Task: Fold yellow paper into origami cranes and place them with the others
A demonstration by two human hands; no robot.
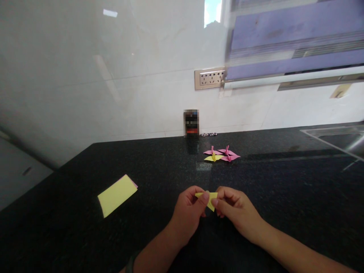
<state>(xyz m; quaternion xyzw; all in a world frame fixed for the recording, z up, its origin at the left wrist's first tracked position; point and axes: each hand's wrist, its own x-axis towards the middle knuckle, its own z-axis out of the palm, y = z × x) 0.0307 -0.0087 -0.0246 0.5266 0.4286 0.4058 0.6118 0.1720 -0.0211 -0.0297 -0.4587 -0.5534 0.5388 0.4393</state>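
A small folded piece of yellow paper (211,201) is held between my two hands, just above the dark countertop. My left hand (190,206) pinches its left part, the thumb lying over the top. At the right edge, my right hand (238,210) grips the paper with thumb and fingers. The fingertips behind the paper are partly hidden. Beyond my hands stand several folded paper cranes: a yellow crane (214,157) in front left and pink cranes (229,157) close around it. To the left lies a stack of yellow paper sheets (117,196), with a pink edge showing underneath.
The black speckled countertop (159,163) meets a pale tiled wall. A dark pixelated box (191,123) stands against the wall, with a patterned pen-like stick (209,134) beside it. A socket panel (209,78) is above. A sink edge (330,142) shows at right.
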